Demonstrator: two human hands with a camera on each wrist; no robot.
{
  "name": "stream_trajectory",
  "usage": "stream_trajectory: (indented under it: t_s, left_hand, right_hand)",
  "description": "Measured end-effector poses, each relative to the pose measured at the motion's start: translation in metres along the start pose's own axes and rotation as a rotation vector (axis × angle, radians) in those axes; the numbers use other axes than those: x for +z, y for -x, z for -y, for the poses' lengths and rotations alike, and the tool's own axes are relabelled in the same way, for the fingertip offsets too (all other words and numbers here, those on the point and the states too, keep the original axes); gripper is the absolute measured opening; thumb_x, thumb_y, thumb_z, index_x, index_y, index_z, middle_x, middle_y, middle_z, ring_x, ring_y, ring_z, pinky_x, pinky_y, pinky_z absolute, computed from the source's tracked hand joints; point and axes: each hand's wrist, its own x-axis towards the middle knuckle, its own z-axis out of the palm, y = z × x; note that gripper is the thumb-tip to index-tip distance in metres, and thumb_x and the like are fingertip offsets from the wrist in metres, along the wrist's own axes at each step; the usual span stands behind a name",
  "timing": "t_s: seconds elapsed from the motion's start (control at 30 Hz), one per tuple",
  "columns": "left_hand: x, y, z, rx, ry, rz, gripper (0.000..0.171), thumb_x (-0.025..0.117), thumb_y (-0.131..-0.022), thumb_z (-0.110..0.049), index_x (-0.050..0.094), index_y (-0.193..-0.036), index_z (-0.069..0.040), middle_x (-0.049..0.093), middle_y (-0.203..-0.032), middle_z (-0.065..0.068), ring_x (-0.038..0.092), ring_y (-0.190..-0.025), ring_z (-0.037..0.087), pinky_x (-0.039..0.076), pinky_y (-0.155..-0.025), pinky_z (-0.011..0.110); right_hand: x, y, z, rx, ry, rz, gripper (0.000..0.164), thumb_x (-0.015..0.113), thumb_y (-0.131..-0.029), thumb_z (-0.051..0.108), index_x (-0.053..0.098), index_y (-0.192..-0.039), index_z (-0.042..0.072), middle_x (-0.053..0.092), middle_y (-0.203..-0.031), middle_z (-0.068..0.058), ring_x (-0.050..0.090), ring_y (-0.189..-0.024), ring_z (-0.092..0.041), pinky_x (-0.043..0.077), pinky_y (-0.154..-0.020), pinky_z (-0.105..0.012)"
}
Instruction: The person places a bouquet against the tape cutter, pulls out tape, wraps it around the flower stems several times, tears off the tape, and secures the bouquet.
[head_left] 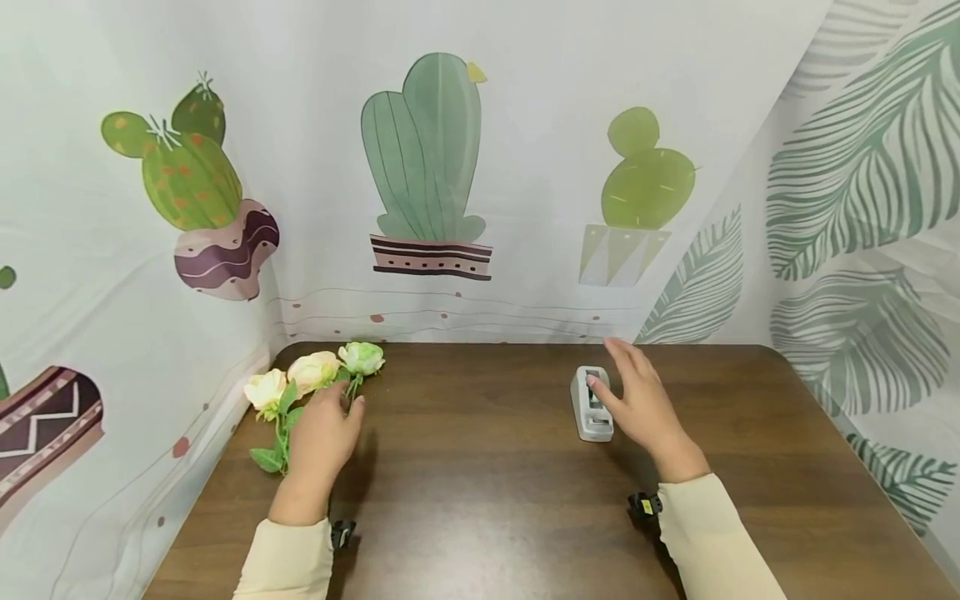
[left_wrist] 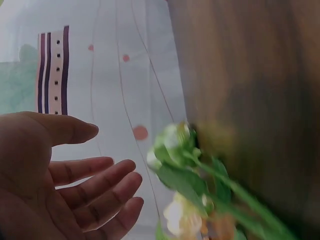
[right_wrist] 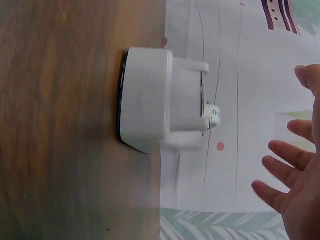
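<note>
Flowers (head_left: 313,372) lie at ten o'clock, partly screened by the left hand (head_left: 322,435), and a white tape dispenser (head_left: 595,431) stands at one o'clock, just beside the right hand (head_left: 647,410); the hands are well apart, fingers unclenched. The brown wood-grain tabletop (head_left: 472,458) meets cactus-print cloth (head_left: 540,167) at twelve o'clock and leaf-print cloth (head_left: 855,200) at two.

Cactus-print fabric (head_left: 536,167) behind and beside a wood-grain table (head_left: 480,450) suggests a screened-off corner, room type unclear.
</note>
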Motion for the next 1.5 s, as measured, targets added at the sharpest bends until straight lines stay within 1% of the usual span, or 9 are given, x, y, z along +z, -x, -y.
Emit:
stream_trajectory:
  t_s: [0.17,0.43,0.6,0.73,0.9,1.07,1.13,1.3,1.5]
  left_hand:
    - [-0.009,0.009,0.019,-0.049,-0.012,0.015,0.042,0.056,-0.1,-0.028,0.062,-0.128,0.004,0.067,-0.107,0.023,0.067,-0.092,0.041,0.052,-0.075,0.057]
    - [-0.016,0.019,0.043,-0.115,-0.067,0.132,0.038,0.056,-0.099,-0.028,0.064,-0.115,0.005,0.066,-0.11,0.029,0.064,-0.096,0.047,0.05,-0.077,0.06]
    - [-0.017,0.023,0.055,-0.148,-0.085,0.164,0.031,0.058,-0.097,-0.029,0.06,-0.093,0.001,0.064,-0.087,0.021,0.062,-0.076,0.034,0.047,-0.063,0.05]
    - [-0.018,0.029,0.064,-0.205,-0.067,0.197,0.032,0.057,-0.097,-0.031,0.05,-0.087,-0.002,0.053,-0.071,0.012,0.053,-0.064,0.026,0.04,-0.054,0.039]
    - [-0.021,0.032,0.075,-0.242,-0.072,0.24,0.037,0.056,-0.097,-0.034,0.051,-0.091,0.002,0.059,-0.073,0.018,0.059,-0.066,0.032,0.044,-0.055,0.044]
    - [-0.022,0.032,0.08,-0.232,-0.096,0.309,0.059,0.05,-0.099,-0.042,0.056,-0.119,0.013,0.065,-0.108,0.038,0.066,-0.093,0.054,0.052,-0.07,0.059]
    - [-0.022,0.034,0.081,-0.236,-0.089,0.336,0.059,0.048,-0.1,-0.045,0.057,-0.118,0.011,0.068,-0.102,0.034,0.067,-0.088,0.05,0.052,-0.069,0.056]
    - [-0.024,0.039,0.083,-0.28,-0.033,0.37,0.043,0.047,-0.1,-0.04,0.061,-0.079,-0.005,0.062,-0.056,0.007,0.061,-0.053,0.022,0.044,-0.053,0.037]
    - [-0.024,0.044,0.086,-0.298,-0.023,0.361,0.039,0.043,-0.099,-0.029,0.058,-0.068,-0.01,0.059,-0.051,0.003,0.058,-0.048,0.018,0.041,-0.051,0.034]
  right_hand:
    - [0.003,0.001,0.006,-0.04,-0.012,-0.022,0.065,0.068,-0.096,0.032,0.043,-0.151,0.006,0.045,-0.15,-0.021,0.042,-0.139,-0.042,0.034,-0.113,-0.061]
    - [0.004,0.0,0.013,-0.119,-0.004,-0.048,0.065,0.07,-0.095,0.028,0.045,-0.15,0.008,0.052,-0.141,-0.019,0.049,-0.131,-0.039,0.04,-0.109,-0.057]
    - [0.006,-0.001,0.018,-0.124,-0.016,-0.032,0.064,0.07,-0.095,0.026,0.045,-0.15,0.007,0.053,-0.139,-0.018,0.05,-0.13,-0.037,0.041,-0.108,-0.056]
    - [0.008,-0.001,0.025,-0.129,-0.035,-0.016,0.063,0.07,-0.095,0.027,0.045,-0.15,0.008,0.054,-0.138,-0.017,0.051,-0.13,-0.035,0.041,-0.109,-0.054]
    - [0.012,0.001,0.03,-0.118,-0.059,-0.001,0.061,0.07,-0.096,0.029,0.047,-0.149,0.01,0.055,-0.137,-0.015,0.054,-0.125,-0.033,0.045,-0.104,-0.053]
    - [0.014,0.003,0.035,-0.101,-0.106,0.03,0.057,0.067,-0.098,0.029,0.048,-0.149,0.013,0.058,-0.133,-0.011,0.06,-0.116,-0.032,0.049,-0.098,-0.051]
    - [0.015,0.004,0.037,-0.111,-0.122,0.043,0.054,0.066,-0.098,0.028,0.049,-0.147,0.011,0.059,-0.13,-0.01,0.061,-0.115,-0.031,0.05,-0.097,-0.051]
    - [0.018,0.005,0.045,-0.136,-0.138,0.077,0.048,0.066,-0.099,0.027,0.054,-0.142,0.009,0.064,-0.124,-0.009,0.063,-0.112,-0.023,0.051,-0.096,-0.047]
    - [0.022,0.007,0.05,-0.127,-0.146,0.124,0.044,0.065,-0.099,0.025,0.056,-0.14,0.009,0.07,-0.109,-0.001,0.066,-0.096,-0.013,0.056,-0.085,-0.042]
